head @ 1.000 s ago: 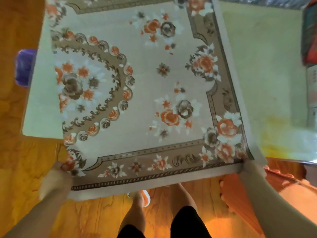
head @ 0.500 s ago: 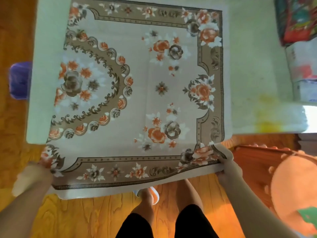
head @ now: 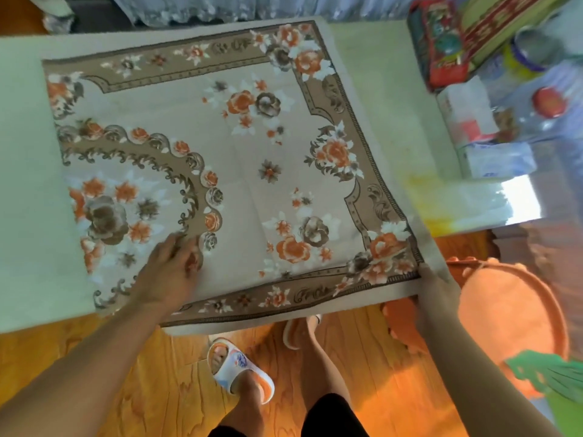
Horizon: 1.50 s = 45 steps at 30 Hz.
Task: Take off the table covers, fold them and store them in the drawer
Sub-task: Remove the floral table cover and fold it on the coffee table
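A floral cover (head: 252, 159), beige with orange and brown flowers and a brown border, is spread over the middle of a pale green table (head: 28, 190). Its near edge overhangs the table's front edge, and its far edge lies close to the table's back edge. Bare table is seen to the left of the cover and to its right.

The left hand (head: 170, 272) is laid flat on the cover near its front left part, palm down, with the fingers extended and slightly spread on the curved flower band. Nothing is gripped by it; the cloth is only pressed. The right hand (head: 433, 288) is closed on the cover's near right corner, where the cloth is pinched at its pale hem and lifted a little off the table edge. How the fingers lie under the cloth cannot be told.

At the table's far right a red tin (head: 444, 48), a white box (head: 467, 111) and a tissue pack (head: 498, 160) are clustered, well apart from the cover. A yellow stain (head: 422, 197) is seen on the table just beside the cover's right edge.

Below, a wooden floor (head: 94, 357) is seen, with the person's legs and a white and orange slipper (head: 239, 367) on the left foot. An orange stool (head: 511, 313) stands to the right, near the right forearm.
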Each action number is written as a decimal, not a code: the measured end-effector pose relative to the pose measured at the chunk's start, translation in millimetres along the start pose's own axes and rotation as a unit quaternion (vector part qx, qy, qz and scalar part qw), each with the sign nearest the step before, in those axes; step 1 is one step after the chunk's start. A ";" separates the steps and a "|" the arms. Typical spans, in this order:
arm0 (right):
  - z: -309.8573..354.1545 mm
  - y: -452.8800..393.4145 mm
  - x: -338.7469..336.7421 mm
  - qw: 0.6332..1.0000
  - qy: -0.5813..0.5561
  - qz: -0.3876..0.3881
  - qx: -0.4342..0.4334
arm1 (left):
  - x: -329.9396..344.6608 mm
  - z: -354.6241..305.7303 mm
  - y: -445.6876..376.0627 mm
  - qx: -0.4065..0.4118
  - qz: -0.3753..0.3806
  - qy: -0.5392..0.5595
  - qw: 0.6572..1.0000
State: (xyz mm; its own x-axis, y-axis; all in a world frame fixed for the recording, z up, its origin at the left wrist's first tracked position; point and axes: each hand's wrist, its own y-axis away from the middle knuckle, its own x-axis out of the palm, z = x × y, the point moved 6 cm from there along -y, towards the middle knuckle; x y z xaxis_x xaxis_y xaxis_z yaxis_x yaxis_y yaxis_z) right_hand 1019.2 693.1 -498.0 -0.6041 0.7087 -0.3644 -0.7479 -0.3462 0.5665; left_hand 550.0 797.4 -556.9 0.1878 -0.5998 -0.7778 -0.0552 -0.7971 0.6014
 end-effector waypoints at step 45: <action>-82.0 -143.0 -106.9 0.990 -0.035 0.061 0.126 | 24.6 -227.3 -117.4 0.082 0.207 -0.289 0.931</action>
State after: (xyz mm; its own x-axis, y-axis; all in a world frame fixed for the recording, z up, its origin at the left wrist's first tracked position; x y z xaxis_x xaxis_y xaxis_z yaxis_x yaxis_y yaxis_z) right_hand 1168.1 616.4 -600.6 -0.6576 0.7158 -0.2351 -0.5733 -0.2730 0.7725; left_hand 784.0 892.2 -605.2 -0.4402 -0.7575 -0.4822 -0.1628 -0.4607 0.8725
